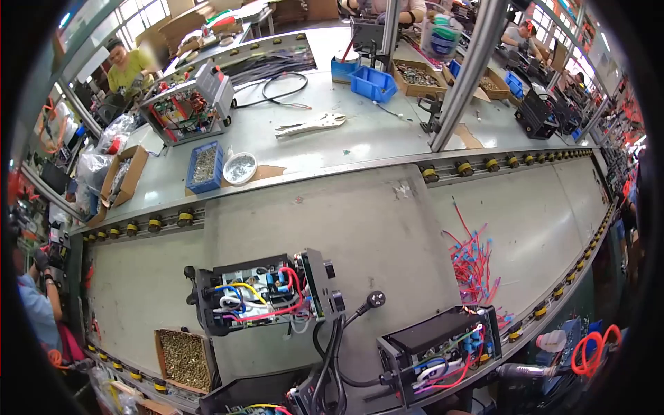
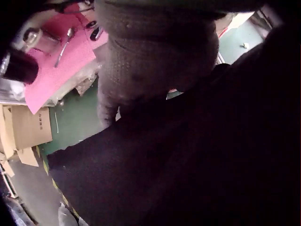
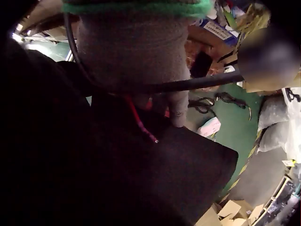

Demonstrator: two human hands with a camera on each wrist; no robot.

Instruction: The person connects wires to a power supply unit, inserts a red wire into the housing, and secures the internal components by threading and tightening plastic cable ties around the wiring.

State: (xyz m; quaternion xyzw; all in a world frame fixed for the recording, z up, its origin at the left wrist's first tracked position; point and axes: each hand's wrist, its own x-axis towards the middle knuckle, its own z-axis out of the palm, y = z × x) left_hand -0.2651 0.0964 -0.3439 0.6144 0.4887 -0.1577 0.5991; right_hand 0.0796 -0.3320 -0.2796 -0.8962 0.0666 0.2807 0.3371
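Neither hand appears in the head view. In the left wrist view my gloved left hand (image 2: 150, 66) hangs beside dark clothing (image 2: 188, 155), fingers pointing down and partly hidden by the cloth. My gloved right hand (image 3: 134, 52), with a green cuff, holds a red wire (image 3: 136, 116) whose bare end sticks out below the fingers. More red shows between those fingers. A black cable (image 3: 202, 84) crosses in front of this hand. On the bench in the head view stands an open black chassis (image 1: 315, 280) with coloured wires; another chassis (image 1: 422, 335) sits nearer the front right.
Red wires with blue ends (image 1: 474, 266) lie in a heap to the right. A black plug (image 1: 375, 299) lies between the chassis. A carton of small metal parts (image 1: 185, 360) is at front left. Locking pliers (image 1: 311, 124) and a blue bin (image 1: 373, 84) occupy the rear table.
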